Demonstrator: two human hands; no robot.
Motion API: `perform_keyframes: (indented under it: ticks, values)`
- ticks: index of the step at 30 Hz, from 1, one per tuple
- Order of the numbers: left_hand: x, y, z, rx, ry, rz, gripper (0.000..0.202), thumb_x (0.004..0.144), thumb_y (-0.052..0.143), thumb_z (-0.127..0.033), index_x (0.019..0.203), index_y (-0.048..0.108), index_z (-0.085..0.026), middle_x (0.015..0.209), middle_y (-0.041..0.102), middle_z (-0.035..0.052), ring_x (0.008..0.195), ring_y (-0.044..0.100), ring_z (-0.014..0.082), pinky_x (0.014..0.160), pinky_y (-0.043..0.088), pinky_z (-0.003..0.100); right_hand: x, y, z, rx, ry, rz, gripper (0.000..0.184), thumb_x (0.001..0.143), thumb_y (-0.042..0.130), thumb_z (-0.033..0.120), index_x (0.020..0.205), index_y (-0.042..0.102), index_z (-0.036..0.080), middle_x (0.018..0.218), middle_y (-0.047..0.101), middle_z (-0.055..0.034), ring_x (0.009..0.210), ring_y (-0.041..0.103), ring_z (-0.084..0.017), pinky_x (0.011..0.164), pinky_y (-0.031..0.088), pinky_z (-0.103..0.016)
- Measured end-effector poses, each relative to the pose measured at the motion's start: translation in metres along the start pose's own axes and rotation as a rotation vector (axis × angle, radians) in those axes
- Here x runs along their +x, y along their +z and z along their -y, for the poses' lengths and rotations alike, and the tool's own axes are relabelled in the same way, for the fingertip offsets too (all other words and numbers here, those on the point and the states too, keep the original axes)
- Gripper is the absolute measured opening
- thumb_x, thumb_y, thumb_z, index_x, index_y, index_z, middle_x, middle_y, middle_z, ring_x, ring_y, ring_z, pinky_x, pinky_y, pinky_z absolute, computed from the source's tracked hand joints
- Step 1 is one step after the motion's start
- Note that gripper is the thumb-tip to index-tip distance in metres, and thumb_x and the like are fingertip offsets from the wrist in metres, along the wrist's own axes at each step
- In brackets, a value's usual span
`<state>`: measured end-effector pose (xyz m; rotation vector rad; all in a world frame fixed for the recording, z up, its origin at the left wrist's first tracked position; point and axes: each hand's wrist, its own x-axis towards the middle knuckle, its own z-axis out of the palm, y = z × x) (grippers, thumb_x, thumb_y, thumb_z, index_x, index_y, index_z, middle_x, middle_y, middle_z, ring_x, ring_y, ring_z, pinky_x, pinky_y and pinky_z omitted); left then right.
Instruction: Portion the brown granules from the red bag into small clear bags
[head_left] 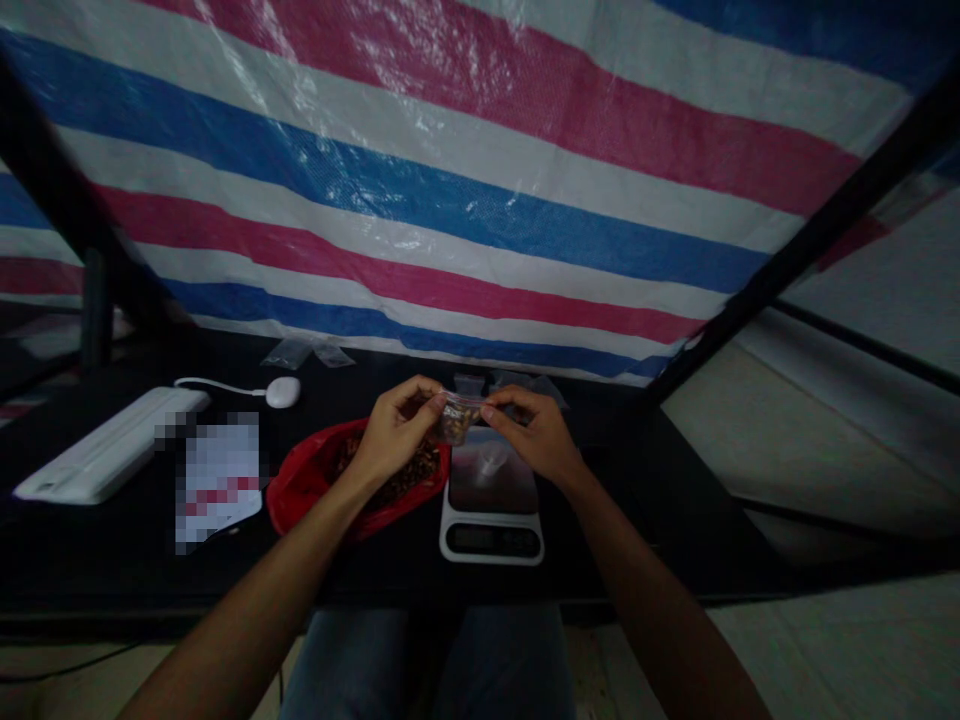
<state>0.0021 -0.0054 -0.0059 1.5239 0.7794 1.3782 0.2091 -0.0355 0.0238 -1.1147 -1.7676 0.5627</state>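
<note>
A small clear zip bag (457, 421) with brownish-gold pieces inside hangs between my two hands. My left hand (397, 425) pinches its top left corner, and my right hand (536, 430) pinches the top right corner. Below the bag stands a white digital scale (491, 500) with a dark, shiny weighing plate; its display cannot be read. To the left, partly behind my left wrist, lies an open red plastic bag (300, 485) full of small brown pieces (412, 475), whose kind I cannot make out.
Clear plastic bags (287, 352) lie along the back of the black table (622, 510), some behind my hands. At left are a long white device (112, 445), a round white piece on a cable (283, 391) and a blurred packet (217, 480). A striped sheet (450, 200) hangs behind.
</note>
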Motion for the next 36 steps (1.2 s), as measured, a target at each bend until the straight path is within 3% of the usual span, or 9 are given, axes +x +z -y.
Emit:
perform_keyframes:
  ticks: [7,19,28,30,34,36]
  values:
    - [0.000,0.005,0.001,-0.048,-0.037,0.025,0.027,0.081,0.078,-0.043,0.081,0.074,-0.016,0.078,0.072,0.0026,0.070,0.065,0.0159,0.066,0.052,0.026,0.003,0.008,0.003,0.009,0.008,0.041,0.014,0.092,0.064,0.029,0.083,0.071,0.020,0.082,0.072,-0.0018,0.079,0.065,-0.017,0.074,0.048,-0.030]
    - [0.001,0.004,0.001,0.127,0.049,0.034,0.021,0.085,0.073,-0.038,0.081,0.075,-0.017,0.081,0.072,0.0040,0.077,0.067,0.0177,0.073,0.052,0.028,0.011,0.018,0.004,-0.057,-0.067,0.089,0.011,0.093,0.063,0.024,0.086,0.069,0.019,0.085,0.069,-0.0027,0.082,0.064,-0.017,0.078,0.048,-0.030]
    - [0.006,-0.007,-0.004,0.189,0.067,-0.056,0.022,0.085,0.073,-0.040,0.081,0.077,-0.018,0.084,0.074,0.0046,0.078,0.068,0.0189,0.073,0.053,0.029,0.020,0.002,-0.001,-0.145,-0.061,0.191,0.018,0.097,0.062,0.032,0.087,0.071,0.021,0.084,0.071,-0.0016,0.077,0.062,-0.016,0.072,0.046,-0.029]
    - [0.010,-0.014,-0.001,0.204,0.058,-0.105,0.022,0.085,0.073,-0.039,0.083,0.077,-0.018,0.085,0.075,0.0044,0.080,0.069,0.0194,0.075,0.053,0.030,0.022,-0.001,-0.009,-0.204,-0.040,0.152,0.023,0.095,0.065,0.037,0.081,0.070,0.020,0.077,0.069,-0.0005,0.070,0.059,-0.015,0.067,0.043,-0.029]
    - [0.026,-0.027,0.002,0.280,0.123,-0.374,0.024,0.088,0.070,-0.039,0.092,0.078,-0.016,0.093,0.077,0.0055,0.090,0.070,0.0204,0.086,0.054,0.032,0.021,-0.012,-0.016,-0.256,-0.003,0.000,0.029,0.093,0.068,0.040,0.072,0.068,0.020,0.070,0.066,-0.0003,0.065,0.056,-0.015,0.064,0.041,-0.029]
    - [0.033,-0.030,-0.003,0.368,0.160,-0.386,0.025,0.090,0.069,-0.038,0.094,0.078,-0.016,0.097,0.077,0.0073,0.095,0.070,0.0216,0.092,0.054,0.035,0.016,-0.024,-0.006,-0.201,-0.007,-0.062,0.027,0.094,0.066,0.040,0.077,0.070,0.020,0.072,0.067,-0.0010,0.066,0.058,-0.016,0.063,0.043,-0.030]
